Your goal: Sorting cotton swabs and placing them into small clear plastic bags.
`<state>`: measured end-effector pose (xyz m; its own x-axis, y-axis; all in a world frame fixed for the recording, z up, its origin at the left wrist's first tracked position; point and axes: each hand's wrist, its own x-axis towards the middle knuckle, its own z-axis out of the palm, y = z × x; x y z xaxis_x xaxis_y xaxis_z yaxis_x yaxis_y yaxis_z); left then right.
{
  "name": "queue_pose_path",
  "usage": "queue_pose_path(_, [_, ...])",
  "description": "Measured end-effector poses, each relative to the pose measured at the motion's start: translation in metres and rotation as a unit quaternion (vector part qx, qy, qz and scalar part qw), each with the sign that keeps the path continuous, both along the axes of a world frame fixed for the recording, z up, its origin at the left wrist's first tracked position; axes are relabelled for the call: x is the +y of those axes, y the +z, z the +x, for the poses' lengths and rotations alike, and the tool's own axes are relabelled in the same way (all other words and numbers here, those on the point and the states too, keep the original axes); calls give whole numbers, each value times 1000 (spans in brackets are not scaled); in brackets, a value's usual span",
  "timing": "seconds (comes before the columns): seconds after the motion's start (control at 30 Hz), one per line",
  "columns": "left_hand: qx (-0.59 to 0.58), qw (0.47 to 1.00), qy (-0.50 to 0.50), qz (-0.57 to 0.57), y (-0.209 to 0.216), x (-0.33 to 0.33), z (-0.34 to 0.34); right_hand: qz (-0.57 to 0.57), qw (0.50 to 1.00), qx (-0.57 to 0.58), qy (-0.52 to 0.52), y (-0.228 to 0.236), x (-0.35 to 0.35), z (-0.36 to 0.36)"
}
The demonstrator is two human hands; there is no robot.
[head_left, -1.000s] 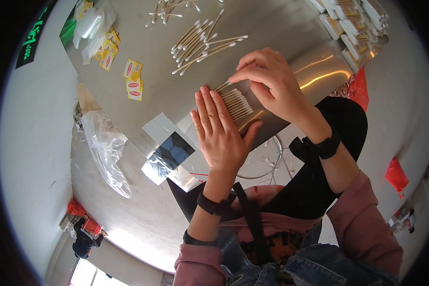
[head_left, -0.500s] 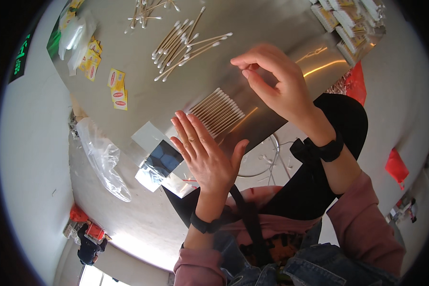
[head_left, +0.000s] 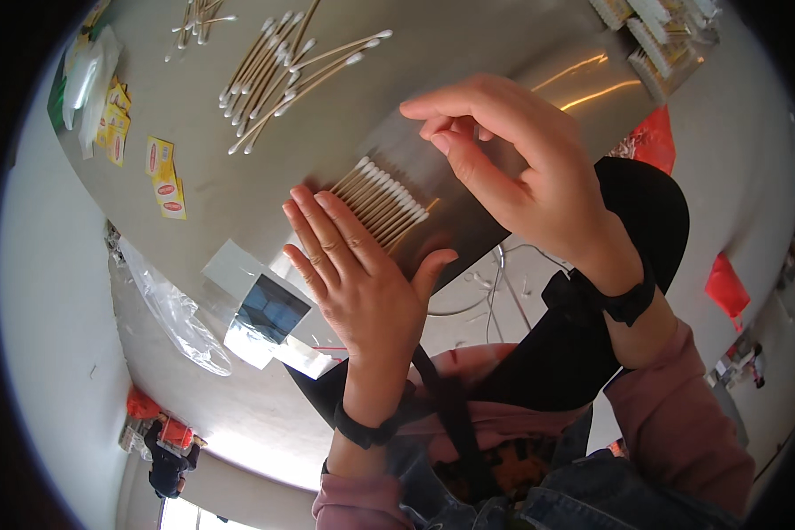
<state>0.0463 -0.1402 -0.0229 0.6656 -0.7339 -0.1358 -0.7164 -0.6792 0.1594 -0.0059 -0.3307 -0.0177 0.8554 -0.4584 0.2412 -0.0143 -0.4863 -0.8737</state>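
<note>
A neat row of wooden-stick cotton swabs (head_left: 382, 201) lies side by side on the metal table (head_left: 477, 40). My left hand (head_left: 358, 278) is flat, fingers stretched out and thumb apart, over the lower left ends of the row, hiding them. To the right of the row hovers my right hand (head_left: 526, 163), its index finger extended and its thumb held away from it. Nothing shows between its fingers. Farther off lies a loose pile of cotton swabs (head_left: 269, 75), pointing various ways.
Small yellow paper labels (head_left: 162, 168) lie on the left, near clear plastic bags (head_left: 88, 84). Packed bundles of swabs (head_left: 649, 44) are stacked at the far right. A dark square panel (head_left: 274, 308) is by the near left edge. A co-worker (head_left: 168, 459) is far off.
The view has shifted, so the table's things appear farther left. My left hand stays flat at the row. The right hand is held much as before, with its fingers slightly more drawn in.
</note>
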Motion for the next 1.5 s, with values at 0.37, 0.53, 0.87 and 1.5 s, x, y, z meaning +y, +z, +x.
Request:
queue_pose_path(0.37, [-2,1000,-7,10,6,-4,5,-22,997,30,63,1,3,-3])
queue_pose_path(0.53, [8,1000,-5,-4,3,-2,2,-122,988,-23,89,-9,15,2])
queue_pose_path(0.87, [-16,998,1,-54,-1,-3,-1,-315,937,33,147,12,32,15])
queue_pose_path(1.5, [-6,996,2,-94,7,6,-4,-414,845,332,-66,122,-50,-93])
